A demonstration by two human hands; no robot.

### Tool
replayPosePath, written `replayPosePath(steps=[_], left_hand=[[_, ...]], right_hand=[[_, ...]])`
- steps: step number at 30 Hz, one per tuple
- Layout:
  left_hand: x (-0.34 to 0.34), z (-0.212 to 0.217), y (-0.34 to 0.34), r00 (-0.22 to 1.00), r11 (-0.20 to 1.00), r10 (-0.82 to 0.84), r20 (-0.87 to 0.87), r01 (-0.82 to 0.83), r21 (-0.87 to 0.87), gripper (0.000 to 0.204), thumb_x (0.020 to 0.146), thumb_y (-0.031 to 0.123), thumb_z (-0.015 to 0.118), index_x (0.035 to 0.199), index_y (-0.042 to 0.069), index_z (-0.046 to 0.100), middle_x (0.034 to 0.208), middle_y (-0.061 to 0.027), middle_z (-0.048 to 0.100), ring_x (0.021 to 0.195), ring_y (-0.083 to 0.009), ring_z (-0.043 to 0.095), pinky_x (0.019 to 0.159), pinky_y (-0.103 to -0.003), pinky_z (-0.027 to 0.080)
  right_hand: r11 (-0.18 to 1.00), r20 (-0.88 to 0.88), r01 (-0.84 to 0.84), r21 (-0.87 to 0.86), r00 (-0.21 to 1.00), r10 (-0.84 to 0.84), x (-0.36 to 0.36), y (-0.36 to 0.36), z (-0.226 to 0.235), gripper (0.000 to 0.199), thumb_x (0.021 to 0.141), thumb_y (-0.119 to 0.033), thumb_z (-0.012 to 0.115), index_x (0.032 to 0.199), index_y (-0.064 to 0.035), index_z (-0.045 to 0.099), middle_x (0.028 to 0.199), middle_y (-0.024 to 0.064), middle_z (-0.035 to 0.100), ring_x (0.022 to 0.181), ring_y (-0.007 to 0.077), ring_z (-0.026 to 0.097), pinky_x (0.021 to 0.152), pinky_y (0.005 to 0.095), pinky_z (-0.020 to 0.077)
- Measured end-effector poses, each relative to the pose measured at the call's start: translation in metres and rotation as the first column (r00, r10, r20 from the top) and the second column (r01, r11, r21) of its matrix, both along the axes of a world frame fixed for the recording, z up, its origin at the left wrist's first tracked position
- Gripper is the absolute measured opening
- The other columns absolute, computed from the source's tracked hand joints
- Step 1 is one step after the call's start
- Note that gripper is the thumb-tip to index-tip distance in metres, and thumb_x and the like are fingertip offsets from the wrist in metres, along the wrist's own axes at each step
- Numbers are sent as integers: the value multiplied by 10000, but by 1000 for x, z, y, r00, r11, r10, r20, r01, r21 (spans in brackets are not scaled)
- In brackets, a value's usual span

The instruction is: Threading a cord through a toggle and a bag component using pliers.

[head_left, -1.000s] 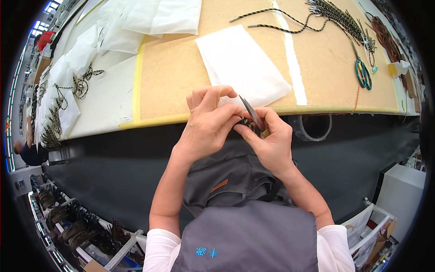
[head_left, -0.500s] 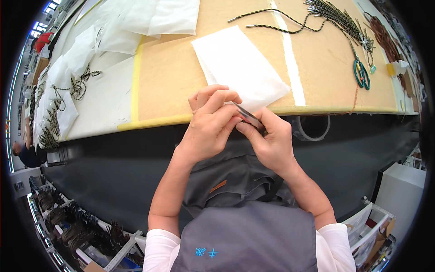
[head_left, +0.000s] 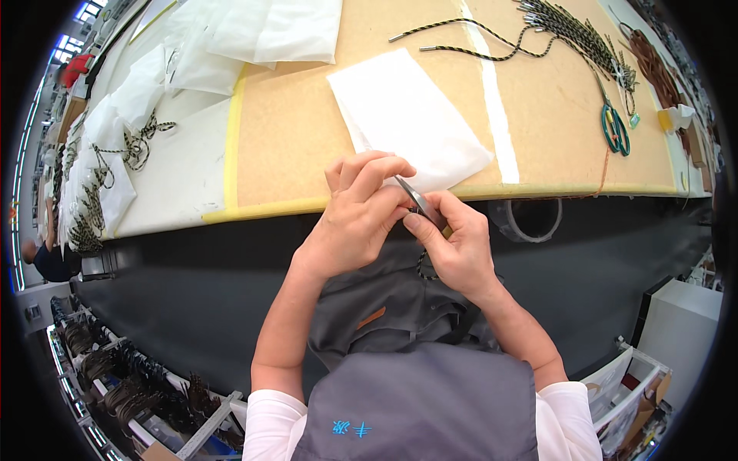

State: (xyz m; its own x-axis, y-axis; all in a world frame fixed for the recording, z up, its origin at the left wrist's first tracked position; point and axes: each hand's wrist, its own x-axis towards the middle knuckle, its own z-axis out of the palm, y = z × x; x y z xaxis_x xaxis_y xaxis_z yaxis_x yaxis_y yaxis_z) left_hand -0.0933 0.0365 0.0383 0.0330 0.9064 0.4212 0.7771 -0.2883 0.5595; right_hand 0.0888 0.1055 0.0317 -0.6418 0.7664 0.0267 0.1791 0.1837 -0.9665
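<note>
My right hand [head_left: 461,246] is closed around a small pointed metal tool [head_left: 416,197] that looks like thread snips, its tip pointing up toward my left fingers. The thumb and forefinger of my left hand [head_left: 350,219] are pinched together just beside the blade, with the other fingers curled above. Below the two hands hangs a loop of black-and-tan patterned cord [head_left: 422,265]; its upper end disappears between my fingers. Just beyond the hands, a folded white bag [head_left: 411,115] lies on the tan table top [head_left: 284,138].
Two cord ends [head_left: 461,52] run to a cord bundle [head_left: 573,31] at the far right, near green-handled scissors [head_left: 615,131]. White bags [head_left: 277,31] and more cords [head_left: 134,146] lie left. A round ring [head_left: 530,223] sits under the table edge; a person [head_left: 50,257] is far left.
The metal tool has turned more upright, and its blade shows more clearly. A loop of cord now shows below my hands. My right hand has shifted slightly left.
</note>
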Motion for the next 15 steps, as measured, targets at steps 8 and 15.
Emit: replayPosePath(steps=[8,15], left_hand=[[23,-31,-43,757,886,272,595,-439,153,189,834,-58,634,1015,-5,644,1130,-157,592,972,-214,584,830,-314,479],[71,-52,-47,-194,941,216,957,-222,-257,436,1004,171,631,1365,-28,491,1281,-126,601,1096,-208,631,946,-359,527]], right_hand=[[950,188,267,161,937,-295,14,60,63,294,860,-199,805,993,27,673,662,16,634,602,38,564,569,199,418],[993,275,-100,57,958,81,-19,65,38,355,844,-167,744,1138,10,651,757,113,636,653,170,580,601,320,472]])
